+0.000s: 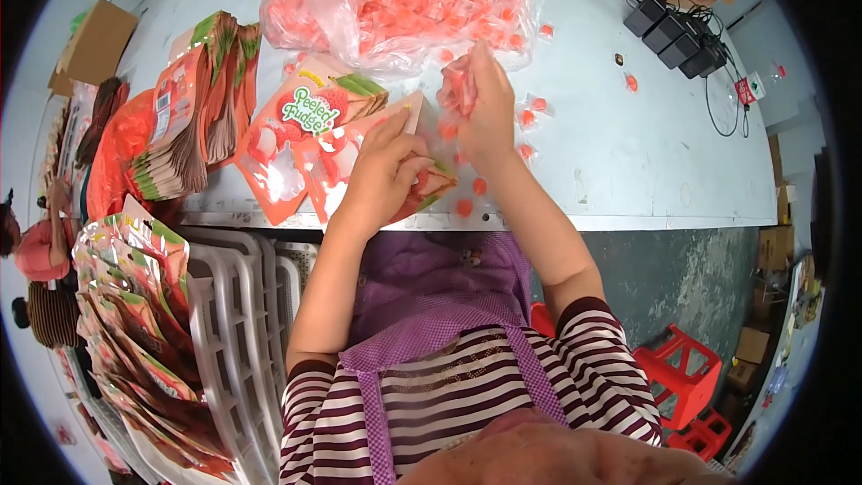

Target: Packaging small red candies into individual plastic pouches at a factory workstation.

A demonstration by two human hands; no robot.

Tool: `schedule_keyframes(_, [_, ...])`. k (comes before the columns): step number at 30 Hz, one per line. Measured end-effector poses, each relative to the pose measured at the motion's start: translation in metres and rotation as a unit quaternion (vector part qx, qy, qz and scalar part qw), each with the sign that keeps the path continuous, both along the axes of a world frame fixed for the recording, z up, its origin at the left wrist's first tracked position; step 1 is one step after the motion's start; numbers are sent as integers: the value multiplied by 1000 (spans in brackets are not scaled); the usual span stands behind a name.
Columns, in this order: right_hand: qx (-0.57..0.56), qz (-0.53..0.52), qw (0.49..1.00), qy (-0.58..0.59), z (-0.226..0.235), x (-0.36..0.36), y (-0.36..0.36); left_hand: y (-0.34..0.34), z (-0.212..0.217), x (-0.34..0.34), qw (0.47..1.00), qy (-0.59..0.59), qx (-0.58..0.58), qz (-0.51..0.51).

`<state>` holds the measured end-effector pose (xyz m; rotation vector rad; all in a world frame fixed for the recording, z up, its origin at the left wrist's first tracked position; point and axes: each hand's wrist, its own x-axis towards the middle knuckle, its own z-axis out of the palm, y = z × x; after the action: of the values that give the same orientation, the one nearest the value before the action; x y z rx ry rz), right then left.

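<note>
My left hand (379, 172) grips a pink and green candy pouch (337, 159) near the table's front edge, its fingers lying over the pouch's face. Another printed pouch (274, 181) lies flat beside it, partly overlapped. Just right of the held pouch's upper end, my right hand (489, 117) is closed around a bunch of clear-wrapped pink candies (456, 88). Beyond both hands, a large clear plastic bag (310, 4) lies full of the same candies. Several loose candies (464, 207) are scattered around my right wrist.
Stacks of flat pouches (184, 117) stand at the left by a red plastic bag (121, 148). Filled pouches (144, 323) crowd a grey plastic crate (220, 332) at lower left. Black adapters with cables (678, 40) sit at far right. Red stools (682, 377) stand below; other people are at far left.
</note>
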<state>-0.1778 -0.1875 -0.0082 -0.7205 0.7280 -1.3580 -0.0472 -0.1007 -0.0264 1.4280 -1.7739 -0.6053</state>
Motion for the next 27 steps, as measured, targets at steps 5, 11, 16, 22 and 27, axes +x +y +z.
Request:
schedule_keyframes(5, [-149,52,977,140,-23,-3,13,-3,1,3,998,61,-5,-4])
schedule_keyframes(11, [-244,88,936,240,-25,-7,19,0,0,1,995,89,-12,34])
schedule_keyframes(16, [-243,95,942,212,-36,-16,22,3,3,2,993,106,-25,35])
schedule_keyframes(22, [-378,97,895,215,-45,-23,25,1,8,-3,995,88,-41,26])
schedule_keyframes(27, [-174,124,958,193,-38,-23,32,4,11,-2,997,20,-69,25])
